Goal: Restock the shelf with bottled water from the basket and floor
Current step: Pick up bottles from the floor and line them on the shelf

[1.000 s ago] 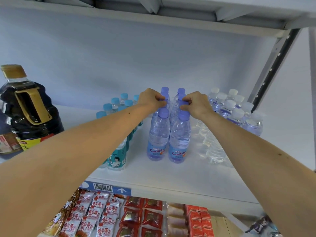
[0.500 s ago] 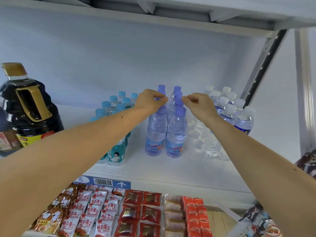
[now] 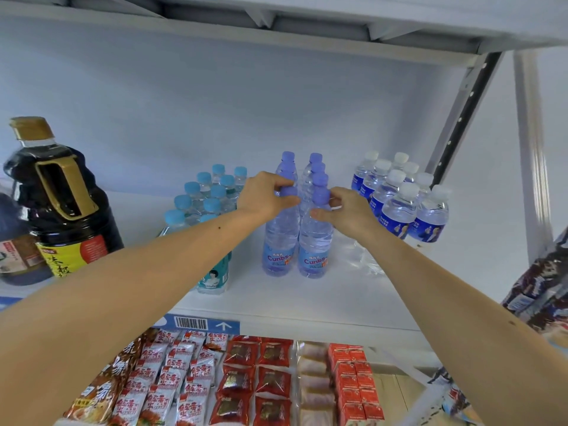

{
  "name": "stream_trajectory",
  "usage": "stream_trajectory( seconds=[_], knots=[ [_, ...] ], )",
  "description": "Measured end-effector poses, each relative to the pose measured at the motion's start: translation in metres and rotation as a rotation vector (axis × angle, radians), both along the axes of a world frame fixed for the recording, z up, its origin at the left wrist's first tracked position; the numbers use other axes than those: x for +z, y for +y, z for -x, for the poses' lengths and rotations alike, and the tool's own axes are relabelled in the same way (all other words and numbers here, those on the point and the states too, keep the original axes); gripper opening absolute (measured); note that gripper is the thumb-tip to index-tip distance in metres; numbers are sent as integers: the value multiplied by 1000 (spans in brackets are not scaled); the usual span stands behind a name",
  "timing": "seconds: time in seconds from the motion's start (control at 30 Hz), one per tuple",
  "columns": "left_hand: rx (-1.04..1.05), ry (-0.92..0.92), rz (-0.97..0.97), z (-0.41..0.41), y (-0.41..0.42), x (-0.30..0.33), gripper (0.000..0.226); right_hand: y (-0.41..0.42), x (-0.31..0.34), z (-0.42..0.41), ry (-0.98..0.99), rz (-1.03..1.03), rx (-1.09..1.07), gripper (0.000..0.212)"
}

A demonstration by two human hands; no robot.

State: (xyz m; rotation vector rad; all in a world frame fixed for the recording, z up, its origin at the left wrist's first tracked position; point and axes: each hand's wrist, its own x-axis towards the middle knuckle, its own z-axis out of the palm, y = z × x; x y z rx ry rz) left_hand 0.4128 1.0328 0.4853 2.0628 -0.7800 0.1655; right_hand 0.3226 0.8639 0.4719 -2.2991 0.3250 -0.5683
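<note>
Two rows of purple-capped water bottles stand upright on the white shelf (image 3: 307, 302), running front to back. My left hand (image 3: 266, 196) grips the neck of the front left purple-capped bottle (image 3: 278, 241). The neck of the front right purple-capped bottle (image 3: 315, 244) is pinched between the thumb and fingers of my right hand (image 3: 344, 209). Both front bottles stand on the shelf, side by side and touching.
Light-blue-capped bottles (image 3: 203, 204) stand in a cluster to the left, white-capped bottles (image 3: 399, 198) to the right on clear plastic wrap (image 3: 365, 256). A big dark soy sauce jug (image 3: 58, 204) stands far left. Snack packets (image 3: 246, 379) fill the shelf below. An upright post (image 3: 461, 118) rises at right.
Both hands have slid forward from the caps further back to the necks of the front two purple-capped bottles. The view has shifted slightly right.
</note>
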Motion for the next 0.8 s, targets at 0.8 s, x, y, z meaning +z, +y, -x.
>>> stream_trajectory(
  seconds=[0.8],
  knots=[
    [-232,-192,20,63,-67,39,51,-46,38,115,-324,-143,-459,20]
  ],
)
